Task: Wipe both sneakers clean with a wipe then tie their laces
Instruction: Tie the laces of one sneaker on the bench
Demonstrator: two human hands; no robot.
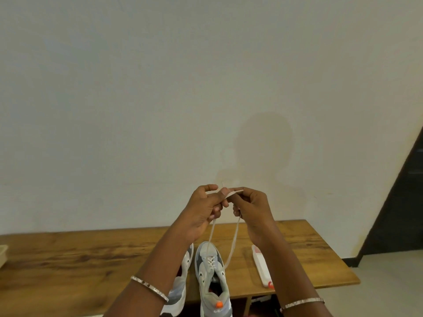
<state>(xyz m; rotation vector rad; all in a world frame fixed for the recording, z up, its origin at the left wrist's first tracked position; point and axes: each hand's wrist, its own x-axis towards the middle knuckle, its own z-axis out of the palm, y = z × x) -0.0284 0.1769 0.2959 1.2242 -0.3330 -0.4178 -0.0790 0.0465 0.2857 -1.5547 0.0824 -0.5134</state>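
2 laces (236, 234) rise from a sneaker (210, 271) on the wooden table (80, 255), wall (137, 110) behind.

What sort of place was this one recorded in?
Likely a plain indoor room, home or office, I cannot tell which: a wooden table stands against a bare off-white wall, with a dark door or panel and pale floor at the right.

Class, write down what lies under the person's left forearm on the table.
A grey-and-white sneaker on the wooden table; the forearm covers its laces and much of its upper.
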